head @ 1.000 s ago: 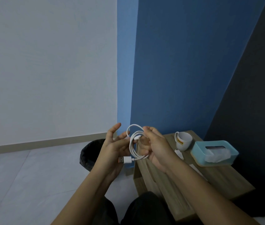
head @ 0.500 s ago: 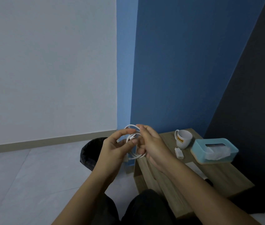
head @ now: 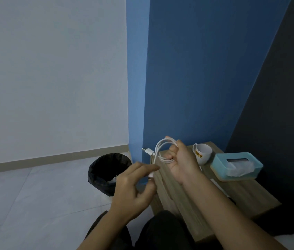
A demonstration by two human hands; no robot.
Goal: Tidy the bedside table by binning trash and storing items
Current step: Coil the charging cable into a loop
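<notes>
A white charging cable [head: 161,149] is coiled into a loop above the left end of the wooden bedside table [head: 236,192]. My right hand [head: 182,160] is closed around the coil's right side. One small plug sticks out at the coil's upper left. My left hand [head: 133,188] sits lower and to the left, its thumb and fingers pinching the cable's other end. A white mug [head: 203,153] with a yellow label stands at the table's back. Beside it lies a teal tissue box [head: 237,166].
A bin lined with a black bag [head: 106,170] stands on the pale tiled floor left of the table, with some white trash inside. Blue walls rise behind the table and a dark panel is on the right. My dark-trousered knees are at the bottom.
My left hand has dropped down and away from the coil, drawing one cable end with it. My right hand keeps the coil, which now shows a free plug at its upper left.
</notes>
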